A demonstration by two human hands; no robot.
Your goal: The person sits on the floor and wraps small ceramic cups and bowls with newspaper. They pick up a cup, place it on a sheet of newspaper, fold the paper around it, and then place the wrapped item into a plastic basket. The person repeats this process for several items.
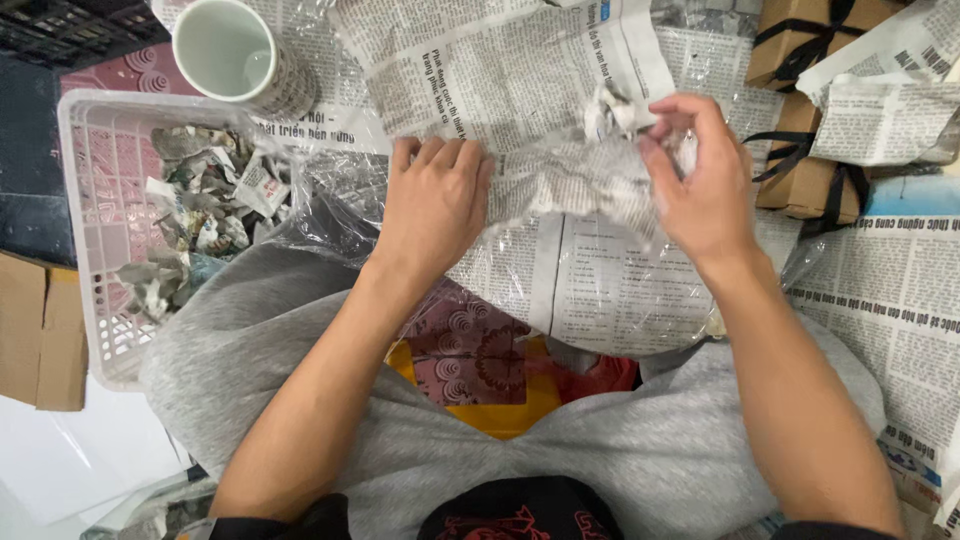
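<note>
The left hand [437, 203] lies flat, fingers together, on a crinkled clear plastic sheet [560, 190] over grey printed newspaper [600, 280]. The right hand [700, 185] pinches a crumpled newspaper wad [615, 108] at the sheet's far edge.

Left hand [435, 205] pressing down the newspaper bundle [560, 190], right hand [700, 185] pinching its crumpled top, white basket [85, 250] alongside.

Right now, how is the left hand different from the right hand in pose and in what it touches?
The left hand lies flat, palm down, pressing on the clear plastic sheet and the newspaper under it; the right hand is raised, its fingers curled. The left hand holds nothing, while the right hand pinches a crumpled newspaper wad at its fingertips. Both are bare and work over the same newspaper.
</note>
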